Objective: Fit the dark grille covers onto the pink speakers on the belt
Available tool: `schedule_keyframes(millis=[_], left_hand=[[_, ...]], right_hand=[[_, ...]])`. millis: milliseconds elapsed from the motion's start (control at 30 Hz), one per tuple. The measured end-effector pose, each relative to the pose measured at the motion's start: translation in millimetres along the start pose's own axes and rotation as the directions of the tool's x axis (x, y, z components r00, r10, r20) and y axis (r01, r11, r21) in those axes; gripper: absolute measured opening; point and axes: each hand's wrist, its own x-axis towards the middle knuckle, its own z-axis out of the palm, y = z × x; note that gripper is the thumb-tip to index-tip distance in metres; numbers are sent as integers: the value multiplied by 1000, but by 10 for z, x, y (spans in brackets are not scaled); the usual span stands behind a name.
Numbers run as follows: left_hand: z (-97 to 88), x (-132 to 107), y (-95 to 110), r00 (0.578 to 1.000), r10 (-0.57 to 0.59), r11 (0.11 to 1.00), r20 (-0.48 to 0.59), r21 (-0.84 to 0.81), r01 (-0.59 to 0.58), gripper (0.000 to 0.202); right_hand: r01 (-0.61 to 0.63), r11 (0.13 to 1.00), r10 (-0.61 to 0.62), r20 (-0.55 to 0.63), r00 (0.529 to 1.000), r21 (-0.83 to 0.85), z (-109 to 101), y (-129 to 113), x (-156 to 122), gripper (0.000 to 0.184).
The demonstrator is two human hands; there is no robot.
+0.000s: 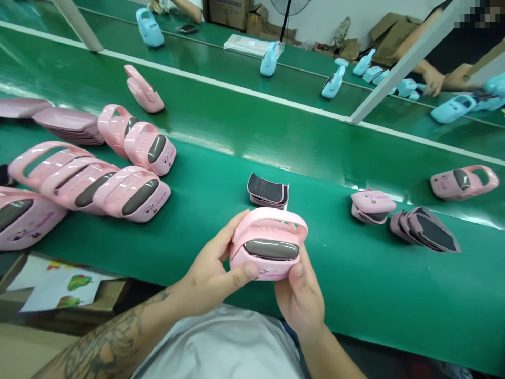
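Observation:
Between both hands I hold a pink plastic housing with a loop handle on top and a dark glossy window across its front. My left hand grips its left side, the thumb lying on the lower front. My right hand closes on the lower right corner, thumb in front. Small printed pictures show beside the left thumb; the housing's back is hidden. Just beyond it lies a small stack of curved panels with dark inner faces. Farther right are more stacked panels and a pink-topped stack.
Several similar pink housings stand in rows at the left, near stacked pink panels. One housing lies far right. Across a white rail are blue housings and co-workers' arms. A slanted post rises from the rail.

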Motion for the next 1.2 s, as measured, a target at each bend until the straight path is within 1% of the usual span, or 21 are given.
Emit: schedule_keyframes(millis=[67, 133, 200, 267, 400, 467, 633, 700, 767, 833, 900, 1000, 1100, 1200], left_hand=[[1, 7, 4, 1000, 16, 1000, 17, -8, -16, 83], [-1, 4, -5, 999, 22, 999, 23, -27, -22, 78], [-3, -7, -24, 999, 26, 999, 19, -44, -26, 77], [-1, -18, -41, 1000, 30, 998, 3, -53, -30, 78], [7, -22, -47, 999, 40, 998, -35, -39, -41, 80], [8, -16, -41, 997, 55, 998, -48, -12, -55, 79], [7, -4, -46, 989, 142, 989, -44, 44, -140, 70], [2, -6, -73, 982, 169, 985, -80, 54, -165, 64], [-10, -5, -115, 980, 155, 988, -125, 38, -151, 61], [-31, 5, -160, 982, 126, 992, -141, 5, -126, 61], [-52, 18, -196, 983, 114, 993, -147, -20, -118, 60], [-78, 30, -234, 978, 124, 992, -166, -15, -129, 54], [-97, 24, -255, 975, 176, 984, -135, 8, -176, 55], [-112, 6, -252, 980, 169, 986, -105, 17, -168, 62]], right_hand=[[41, 995, -36, 65, 997, -87, -36, 25, -15, 70], [66, 991, -54, 105, 993, -114, -58, 36, -16, 67], [65, 990, -51, 112, 992, -123, -63, 26, -13, 62], [74, 984, -55, 118, 992, -161, -57, 1, -8, 61], [92, 960, -55, 143, 988, -265, -51, -51, -5, 64], [84, 955, -44, 143, 989, -285, -67, -55, -14, 67], [19, 972, 10, 121, 993, -233, -119, -27, -45, 73], [20, 968, 17, 145, 989, -251, -116, -40, -35, 78], [27, 955, 26, 174, 984, -295, -98, -69, -6, 83], [27, 952, 34, 195, 980, -305, -72, -103, 32, 86], [6, 968, 46, 199, 979, -252, -48, -133, 64, 84], [-65, 986, 93, 182, 979, -156, -37, -156, 88, 85], [-123, 984, 144, 171, 975, -128, -63, -155, 99, 87], [-134, 985, 150, 159, 976, -106, -104, -160, 104, 85]])
